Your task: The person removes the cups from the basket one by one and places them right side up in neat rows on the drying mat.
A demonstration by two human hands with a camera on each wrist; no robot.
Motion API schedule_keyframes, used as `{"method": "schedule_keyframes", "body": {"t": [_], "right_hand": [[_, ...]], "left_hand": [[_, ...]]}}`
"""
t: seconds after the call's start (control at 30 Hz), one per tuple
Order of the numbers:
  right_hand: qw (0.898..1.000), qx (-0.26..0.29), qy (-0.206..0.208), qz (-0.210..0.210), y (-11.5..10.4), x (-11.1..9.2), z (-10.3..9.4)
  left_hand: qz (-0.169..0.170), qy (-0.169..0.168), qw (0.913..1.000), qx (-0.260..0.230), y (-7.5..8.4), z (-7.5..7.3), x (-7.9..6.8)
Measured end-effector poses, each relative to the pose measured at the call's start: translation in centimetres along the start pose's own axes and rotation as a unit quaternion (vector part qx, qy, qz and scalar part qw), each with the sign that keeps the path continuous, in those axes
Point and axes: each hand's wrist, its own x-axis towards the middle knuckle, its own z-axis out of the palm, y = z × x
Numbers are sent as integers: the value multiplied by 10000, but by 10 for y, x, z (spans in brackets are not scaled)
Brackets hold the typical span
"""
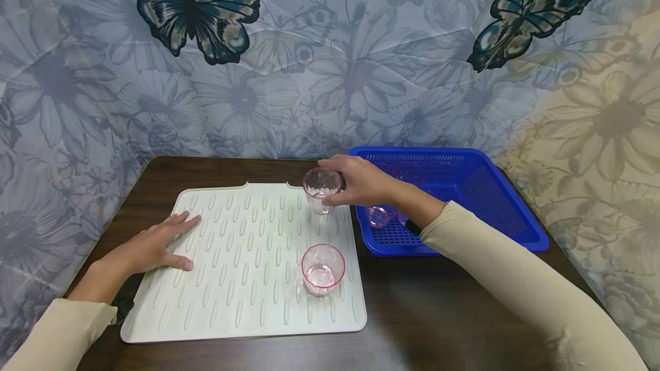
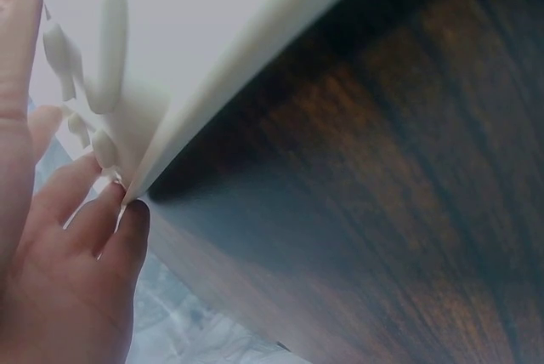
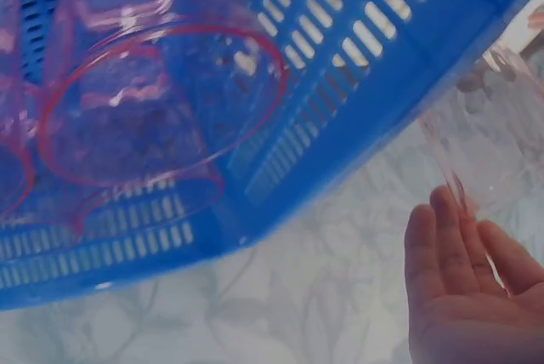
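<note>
My right hand (image 1: 368, 183) holds a clear drinking glass (image 1: 315, 188) with a pinkish rim, fingers and thumb around its side. This glass is upright over the back right part of a white ridged drying mat (image 1: 232, 319); whether its base touches the mat I cannot tell. A second glass (image 1: 322, 271), pink-rimmed and upright, stands near the mat's right edge. On the mat's left edge rests my left hand (image 1: 149, 248), its fingers stretched out. In the left wrist view, the fingertips (image 2: 134, 215) of that hand meet the mat's edge.
Right of the mat, a blue plastic basket (image 1: 502, 205) with slotted walls contains several pink-tinted glasses (image 3: 161, 105). Both mat and basket stand on a dark wooden table (image 1: 412, 308). A butterfly-and-flower patterned cloth (image 1: 330, 73) hangs behind and at the sides.
</note>
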Motion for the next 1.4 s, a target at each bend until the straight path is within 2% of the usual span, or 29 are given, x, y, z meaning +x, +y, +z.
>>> {"method": "schedule_keyframes", "body": {"t": [0.3, 0.63, 0.9, 1.03, 1.2, 1.4], "right_hand": [[9987, -129, -481, 90, -3, 16, 20], [9933, -79, -1045, 484, -5, 23, 34], [9919, -82, -1143, 554, -2, 22, 37], [9925, -95, -1132, 445, -2, 18, 31], [9960, 108, -827, 323, 3, 6, 8], [9973, 283, -295, 602, 26, -20, -24]], "left_hand": [[17, -8, 10000, 39, -2, 0, 1], [15, -22, 10000, 78, -3, 0, 1], [29, -17, 10000, 84, -3, -1, 1], [28, -12, 10000, 67, -2, -1, 1], [40, -10, 10000, 35, -2, 0, 1], [50, 16, 10000, 9, -1, 0, 0]]}}
